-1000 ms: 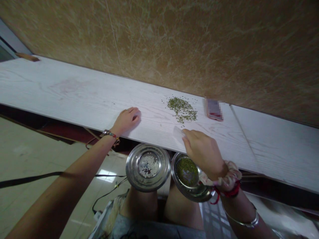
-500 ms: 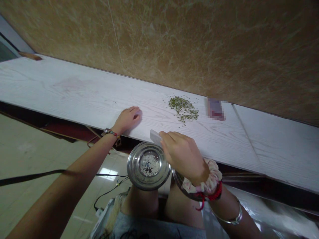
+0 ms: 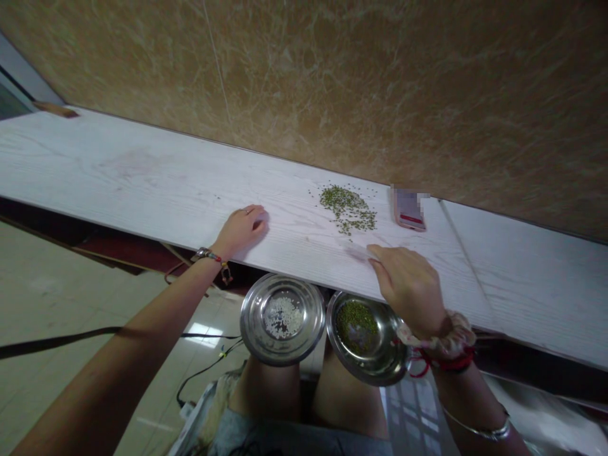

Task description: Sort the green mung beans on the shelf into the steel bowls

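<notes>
White counter (image 3: pixel 156 190) bears the left hand (image 3: pixel 240 231), thumb apart; right hand (image 3: pixel 409 282) grips translucent piece (image 3: pixel 357 251).

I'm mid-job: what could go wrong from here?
The left bowl and right bowl seem to rest on the knees, so a leg shift might tip them. They sit close together, so white grains could stray into the right bowl. The right hand holds a clear piece near green beans on the counter; a sweep might scatter some over the edge.

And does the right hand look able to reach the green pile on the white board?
Probably yes: the right hand is near the green pile; only its held translucent piece seems to lie between.
</notes>
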Tool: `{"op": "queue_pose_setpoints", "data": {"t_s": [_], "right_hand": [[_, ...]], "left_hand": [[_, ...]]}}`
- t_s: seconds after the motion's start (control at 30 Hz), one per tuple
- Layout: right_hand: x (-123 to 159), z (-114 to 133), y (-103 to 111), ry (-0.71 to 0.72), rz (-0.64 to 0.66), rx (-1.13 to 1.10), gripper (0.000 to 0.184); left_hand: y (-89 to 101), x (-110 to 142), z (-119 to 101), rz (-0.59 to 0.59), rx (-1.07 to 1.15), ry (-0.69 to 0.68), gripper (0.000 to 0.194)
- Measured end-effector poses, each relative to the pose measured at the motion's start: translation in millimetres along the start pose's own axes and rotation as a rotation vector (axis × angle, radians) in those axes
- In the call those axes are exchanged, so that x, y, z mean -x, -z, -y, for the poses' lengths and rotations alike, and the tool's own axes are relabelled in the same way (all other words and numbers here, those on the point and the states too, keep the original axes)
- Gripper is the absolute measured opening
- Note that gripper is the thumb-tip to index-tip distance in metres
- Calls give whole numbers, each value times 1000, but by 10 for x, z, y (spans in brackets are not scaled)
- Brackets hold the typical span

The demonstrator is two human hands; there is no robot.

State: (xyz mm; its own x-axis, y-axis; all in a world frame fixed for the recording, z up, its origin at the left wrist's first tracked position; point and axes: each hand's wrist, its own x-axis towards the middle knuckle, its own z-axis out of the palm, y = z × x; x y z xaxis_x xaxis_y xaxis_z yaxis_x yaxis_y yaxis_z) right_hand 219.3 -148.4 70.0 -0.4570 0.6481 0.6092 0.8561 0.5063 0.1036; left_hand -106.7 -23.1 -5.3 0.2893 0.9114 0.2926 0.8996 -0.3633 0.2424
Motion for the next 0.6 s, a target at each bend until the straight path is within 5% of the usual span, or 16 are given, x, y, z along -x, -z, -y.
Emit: {"op": "queue_pose_setpoints", "data": {"t_s": [0.27,0.6], "right_hand": [[403,-109,-95,86,-129,35,26],[379,-123,87,124,-166,-50,31]], "left_hand": [[53,-6,-63,31,-69,14,36],[168,-171,-394,159,-279,143,35]]}}
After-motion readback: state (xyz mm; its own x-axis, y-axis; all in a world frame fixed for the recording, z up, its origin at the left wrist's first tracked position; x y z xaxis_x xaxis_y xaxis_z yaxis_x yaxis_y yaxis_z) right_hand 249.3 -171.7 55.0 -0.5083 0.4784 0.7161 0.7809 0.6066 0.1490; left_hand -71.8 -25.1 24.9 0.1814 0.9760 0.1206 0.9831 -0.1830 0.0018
